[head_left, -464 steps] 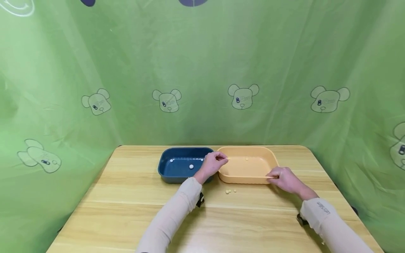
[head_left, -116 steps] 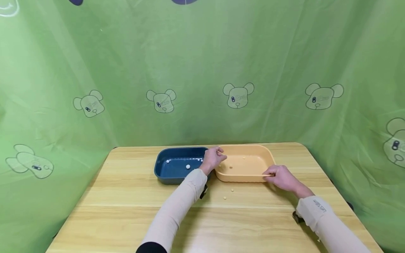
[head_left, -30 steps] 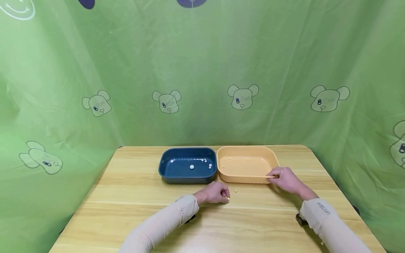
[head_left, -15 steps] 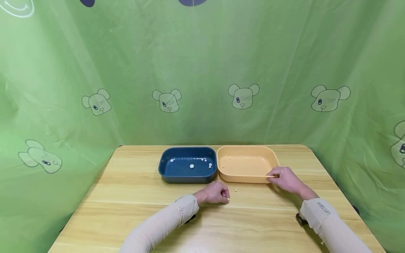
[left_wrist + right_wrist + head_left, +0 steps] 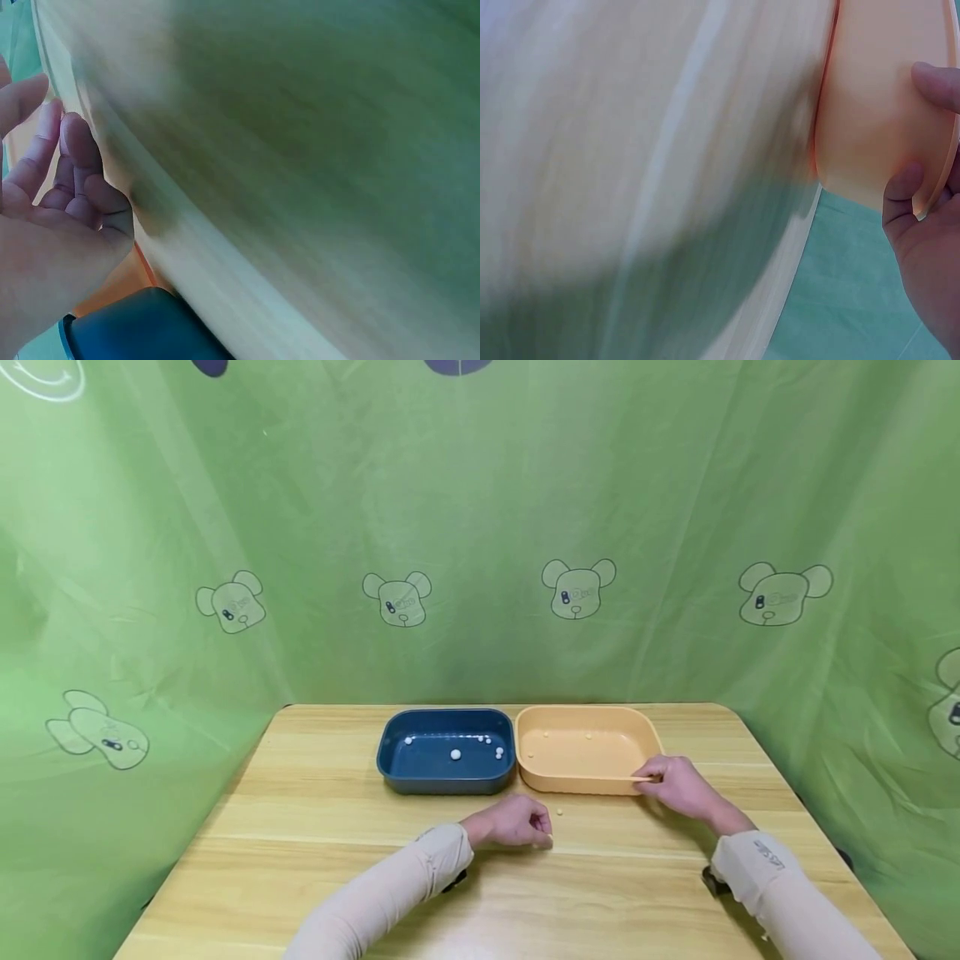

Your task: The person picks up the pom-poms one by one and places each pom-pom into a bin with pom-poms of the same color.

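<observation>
In the head view my left hand (image 5: 513,821) is low over the table in front of the boxes, thumb and fingertips pinching a small yellow ball (image 5: 551,837). Its fingertips meet in the left wrist view, where the ball is barely visible. Another small yellow ball (image 5: 559,812) lies on the wood just beyond that hand. My right hand (image 5: 681,787) grips the near right corner of the orange box (image 5: 585,786), with its thumb and fingers on the rim and wall. Several small pale yellow balls (image 5: 588,737) sit inside this box.
A dark blue box (image 5: 446,786) stands directly left of the orange one, holding several white balls (image 5: 455,755) of differing size. Both boxes are near the back edge of the wooden table (image 5: 600,893). Behind them hangs a green curtain (image 5: 480,660) printed with bear heads.
Earlier the left hand was over the orange box's left end; it came down to the table, then shifted slightly right. More yellow balls are in the orange box. The right hand keeps its grip.
</observation>
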Motion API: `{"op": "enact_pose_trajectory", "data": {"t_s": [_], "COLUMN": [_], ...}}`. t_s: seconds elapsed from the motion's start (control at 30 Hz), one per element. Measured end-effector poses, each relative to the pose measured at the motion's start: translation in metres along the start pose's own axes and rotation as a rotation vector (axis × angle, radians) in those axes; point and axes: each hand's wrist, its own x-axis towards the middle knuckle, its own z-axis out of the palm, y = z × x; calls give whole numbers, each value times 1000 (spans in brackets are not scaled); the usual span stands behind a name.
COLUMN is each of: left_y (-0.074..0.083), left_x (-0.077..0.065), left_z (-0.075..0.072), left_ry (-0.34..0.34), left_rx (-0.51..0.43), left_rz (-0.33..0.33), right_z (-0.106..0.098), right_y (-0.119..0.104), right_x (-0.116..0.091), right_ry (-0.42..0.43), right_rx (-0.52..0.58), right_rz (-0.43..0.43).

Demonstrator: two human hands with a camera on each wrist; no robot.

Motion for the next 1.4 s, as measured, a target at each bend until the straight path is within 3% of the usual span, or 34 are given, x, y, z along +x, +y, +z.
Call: {"op": "enact_pose_trajectory", "data": {"t_s": [0.33,0.73,1.13,1.4], "left_y": [8,21,28,26], "left_x": [1,4,7,12], "left_z": [-12,-34,-46,-54], "left_ry": [43,150,249,312], "left_rx": [-71,-223,-273,-306], "left_rz": [52,-11,-44,-20], "right_z": [0,1,1,1], "right_y": [0,2,2,2], "right_x": [1,0,0,1], "right_ry": [-6,4,-18,-8], "right_rx": [-11,-14,-25,-22], "right_rz": [-5,2,21,8]}}
